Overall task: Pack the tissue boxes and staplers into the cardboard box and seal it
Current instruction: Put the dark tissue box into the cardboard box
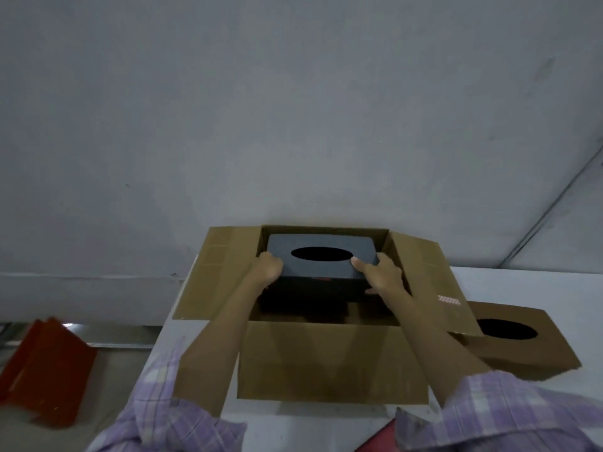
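An open cardboard box (329, 360) stands on the white table, its side flaps folded outward. Inside its mouth is a black tissue box (321, 243) with an oval slot on top. My left hand (266, 269) grips its left end and my right hand (380, 272) grips its right end, thumb on the top face. A brown tissue box (522, 350) with a dark oval slot lies on the table just right of the cardboard box. No stapler shows; the box's bottom is dark.
The white table (522, 282) stands against a grey wall. A red folded object (45, 367) lies on the floor at the lower left. Something red (375, 442) peeks out at the table's near edge between my sleeves.
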